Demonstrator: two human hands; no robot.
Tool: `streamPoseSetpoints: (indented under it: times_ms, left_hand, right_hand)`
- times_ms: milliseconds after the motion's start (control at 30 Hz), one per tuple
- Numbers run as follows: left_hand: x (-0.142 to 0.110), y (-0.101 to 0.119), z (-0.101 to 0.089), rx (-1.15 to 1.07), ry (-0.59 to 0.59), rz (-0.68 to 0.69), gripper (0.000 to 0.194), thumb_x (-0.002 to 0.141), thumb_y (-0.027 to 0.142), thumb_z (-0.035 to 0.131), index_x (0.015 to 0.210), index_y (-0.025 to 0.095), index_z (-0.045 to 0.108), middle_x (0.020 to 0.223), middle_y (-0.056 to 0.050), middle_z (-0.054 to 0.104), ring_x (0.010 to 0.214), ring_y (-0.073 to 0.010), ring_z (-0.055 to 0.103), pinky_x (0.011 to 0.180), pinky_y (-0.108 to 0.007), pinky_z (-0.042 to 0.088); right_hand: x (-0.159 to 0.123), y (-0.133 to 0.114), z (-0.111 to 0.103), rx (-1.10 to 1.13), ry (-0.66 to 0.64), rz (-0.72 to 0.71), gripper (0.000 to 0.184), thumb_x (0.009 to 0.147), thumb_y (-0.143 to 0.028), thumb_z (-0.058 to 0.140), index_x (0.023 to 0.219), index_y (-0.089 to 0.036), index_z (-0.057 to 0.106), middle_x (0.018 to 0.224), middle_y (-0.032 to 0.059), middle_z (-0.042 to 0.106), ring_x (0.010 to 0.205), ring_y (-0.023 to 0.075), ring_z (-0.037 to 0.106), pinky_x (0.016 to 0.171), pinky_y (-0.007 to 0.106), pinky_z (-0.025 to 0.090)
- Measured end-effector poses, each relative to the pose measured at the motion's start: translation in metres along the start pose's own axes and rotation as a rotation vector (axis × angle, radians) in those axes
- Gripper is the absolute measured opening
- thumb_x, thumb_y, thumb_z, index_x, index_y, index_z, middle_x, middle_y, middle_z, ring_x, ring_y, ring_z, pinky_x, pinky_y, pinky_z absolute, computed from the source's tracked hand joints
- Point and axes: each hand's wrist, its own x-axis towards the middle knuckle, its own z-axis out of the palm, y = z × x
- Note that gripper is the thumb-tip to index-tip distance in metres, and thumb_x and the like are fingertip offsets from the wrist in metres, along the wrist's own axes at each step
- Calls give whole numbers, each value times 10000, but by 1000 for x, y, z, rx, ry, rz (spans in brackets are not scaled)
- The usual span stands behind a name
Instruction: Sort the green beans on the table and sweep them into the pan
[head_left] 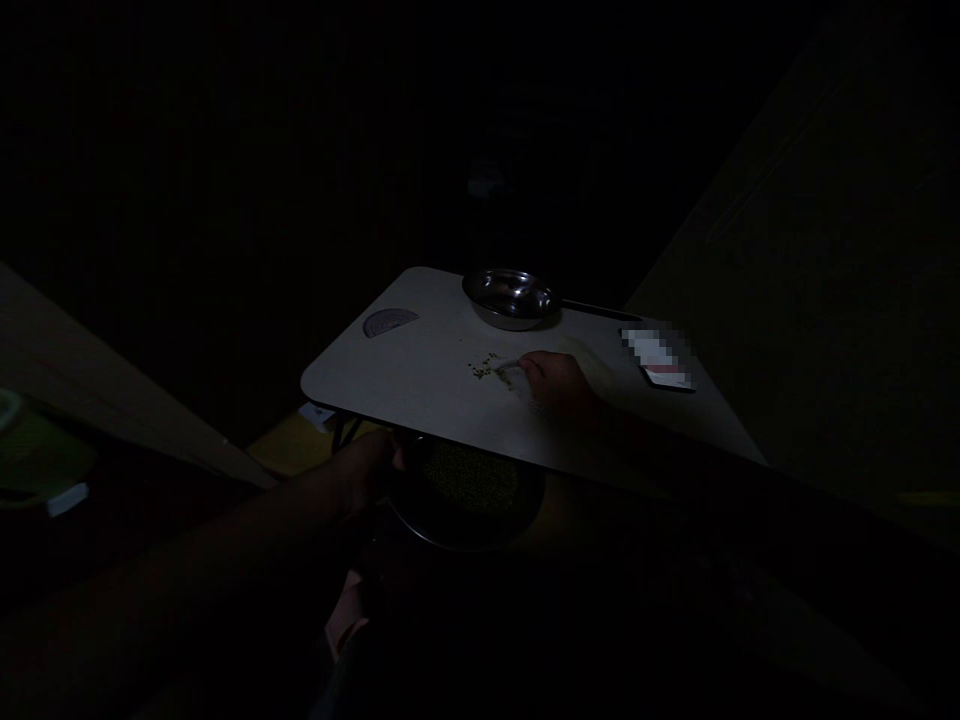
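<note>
The scene is very dark. My right hand (559, 382) is closed over the white tabletop (420, 390), pinching a small pale, thin piece (508, 364) whose kind I cannot make out. Its tip is at a scatter of small greenish grains (484, 368). Below the table's near edge, my left hand (367, 470) grips the rim of a wide metal bowl (420, 532). Many small green grains (472, 478), perhaps mung beans, lie in that bowl. Shadow hides most of the left fingers. A shiny steel bowl (511, 298) stands beyond my right hand.
A semicircular protractor (390, 322) lies at the table's left. Towards the right edge is a phone-like flat object (660, 358), its face blurred. A greenish container (37, 455) stands at far left, with a pale wall or board (112, 370) beside it.
</note>
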Motion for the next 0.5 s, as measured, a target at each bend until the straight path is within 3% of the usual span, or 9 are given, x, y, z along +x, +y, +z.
streamPoseSetpoints:
  times_ms: [200, 500]
  left_hand:
    - [0, 1, 1, 35, -7, 21, 159, 415, 18, 395, 373, 160, 338, 349, -13, 354, 369, -93, 353, 355, -220, 286]
    - [-2, 3, 3, 30, 26, -16, 190, 412, 24, 407, 332, 167, 310, 320, -13, 325, 344, -86, 322, 333, -215, 255]
  right_hand:
    - [11, 4, 8, 15, -12, -81, 305, 814, -276, 322, 773, -173, 607, 764, 56, 625, 695, 152, 533, 621, 247, 348]
    - [10, -15, 11, 205, -27, -145, 302, 806, -311, 351, 863, -172, 613, 765, 44, 631, 673, 143, 542, 607, 248, 365]
